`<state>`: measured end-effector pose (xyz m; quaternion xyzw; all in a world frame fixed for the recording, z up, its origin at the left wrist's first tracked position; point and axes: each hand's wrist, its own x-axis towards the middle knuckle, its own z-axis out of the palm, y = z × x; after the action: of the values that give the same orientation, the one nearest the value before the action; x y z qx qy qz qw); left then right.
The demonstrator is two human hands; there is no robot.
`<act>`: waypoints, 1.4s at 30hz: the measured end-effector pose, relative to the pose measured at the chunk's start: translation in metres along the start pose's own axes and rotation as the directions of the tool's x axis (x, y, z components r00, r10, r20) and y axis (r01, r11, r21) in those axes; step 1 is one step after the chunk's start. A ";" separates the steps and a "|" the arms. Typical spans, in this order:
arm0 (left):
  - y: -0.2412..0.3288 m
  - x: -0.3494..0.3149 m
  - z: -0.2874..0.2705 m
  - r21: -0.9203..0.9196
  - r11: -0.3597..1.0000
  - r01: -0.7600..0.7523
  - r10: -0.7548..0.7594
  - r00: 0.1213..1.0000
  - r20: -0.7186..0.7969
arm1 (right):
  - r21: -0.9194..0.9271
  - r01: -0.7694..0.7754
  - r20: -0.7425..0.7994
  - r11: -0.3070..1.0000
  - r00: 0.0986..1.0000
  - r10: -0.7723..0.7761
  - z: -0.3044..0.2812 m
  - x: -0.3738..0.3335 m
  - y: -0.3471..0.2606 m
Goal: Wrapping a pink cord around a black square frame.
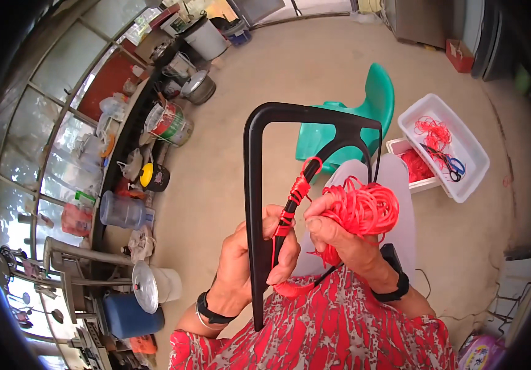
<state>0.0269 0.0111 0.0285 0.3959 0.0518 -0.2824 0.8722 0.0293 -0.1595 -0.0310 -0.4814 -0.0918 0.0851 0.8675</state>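
Observation:
A black angular frame [254,185] with an inner curved bar stands upright over my lap. My left hand [236,251] is closed round the lower part of that bar, its fingers behind and beside the frame's long side. Red cord [300,187] is wound round the bar in several turns, with a loop at the top and a strand running down past my left fingers. In my right hand [345,246] is a thick bundle of red cord [367,208], gripped at its left and lower side, just right of the bar.
A green plastic chair [379,95] stands ahead. To its right, a white tray [472,157] with red cord and blue-handled scissors [456,166] rests partly over a white box [398,147] of red material. Pots, buckets and a blue water jug [120,211] line the left wall.

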 end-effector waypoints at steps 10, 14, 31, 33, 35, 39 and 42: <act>0.001 -0.002 0.003 0.012 1.000 0.005 -0.004 0.999 -0.043 | 0.025 0.098 0.232 0.995 0.968 -0.101 0.012 -0.003 -0.002; -0.003 -0.001 0.001 -0.070 0.997 -0.034 0.035 0.999 0.012 | 0.129 0.004 0.287 0.992 0.957 -0.041 0.014 -0.003 -0.005; 0.000 0.000 0.004 0.038 0.999 0.018 -0.019 1.000 0.018 | -0.190 0.131 0.038 0.973 0.991 -0.126 0.007 -0.006 -0.005; -0.002 0.000 0.004 0.025 0.999 0.021 -0.021 1.000 0.015 | -0.160 0.137 0.062 0.978 0.990 -0.128 0.006 -0.005 -0.004; -0.003 0.001 0.003 0.012 1.000 0.021 -0.021 1.000 0.010 | -0.015 0.131 0.156 0.991 0.980 -0.127 0.006 -0.005 -0.005; -0.004 0.002 0.006 -0.010 0.999 0.034 -0.034 0.999 0.015 | 0.054 0.121 0.200 0.991 0.971 -0.129 0.006 -0.005 0.000; -0.003 0.002 0.008 -0.024 0.998 0.056 -0.055 0.998 0.019 | 0.067 0.140 0.237 0.988 0.960 -0.152 0.006 -0.004 -0.004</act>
<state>0.0259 0.0026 0.0314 0.3810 0.0582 -0.3096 0.8693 0.0244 -0.1579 -0.0252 -0.4376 -0.2297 0.0810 0.8655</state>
